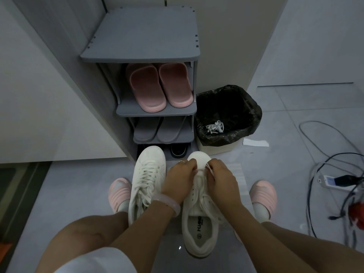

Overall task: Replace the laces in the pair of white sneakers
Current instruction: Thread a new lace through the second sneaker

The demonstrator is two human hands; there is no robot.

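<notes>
Floor (82,194), grey tile, carrying all items. Left sneaker (146,182), white, fully laced, upright, toe toward the shoe rack, just beside its mate. Right sneaker (199,221), white, toe likewise toward the rack, insole printed with a logo, lace (199,186) threaded loosely through the lower eyelets. Left hand (178,181), ring on one finger, pale bracelet at the wrist, fingers curled and pinching the lace over the forefoot of the right sneaker. Right hand (222,180), fingers curled, pinching a lace end near the toe cap. Shoe rack (141,52), grey, tiered, against the wall at the far edge of the floor: pink slippers (157,89) on the upper shelf, grey slippers (157,129) below, a dark shoe at bottom. Bin (226,115), black liner, just right of the rack, holding a bundle of old white laces (215,127). Power strip (332,181) with tangled cables at the right edge. Person's feet in pink shoes, either side of the sneakers.
</notes>
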